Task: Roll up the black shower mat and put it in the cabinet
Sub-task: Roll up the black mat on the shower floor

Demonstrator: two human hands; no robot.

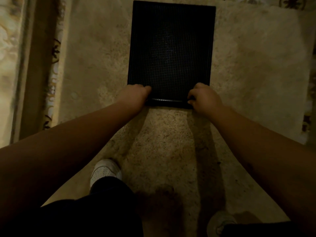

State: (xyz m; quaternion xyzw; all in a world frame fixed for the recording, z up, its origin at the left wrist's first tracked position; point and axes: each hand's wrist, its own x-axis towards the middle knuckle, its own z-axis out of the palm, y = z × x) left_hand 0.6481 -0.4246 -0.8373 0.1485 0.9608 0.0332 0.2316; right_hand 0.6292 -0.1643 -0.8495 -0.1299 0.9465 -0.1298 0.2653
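The black shower mat (171,48), with a fine grid texture, lies flat on a beige carpet in the upper middle of the head view. Its near edge is curled over into a narrow roll between my hands. My left hand (135,94) grips the near left corner of that roll. My right hand (203,97) grips the near right corner, fingers curled over the edge. The far end of the mat still lies flat. No cabinet is in view.
The beige carpet (256,57) has a patterned border at the left (53,74) and at the right edge. A pale strip of floor runs along the far left. My two white shoes (106,171) stand on the carpet below the mat.
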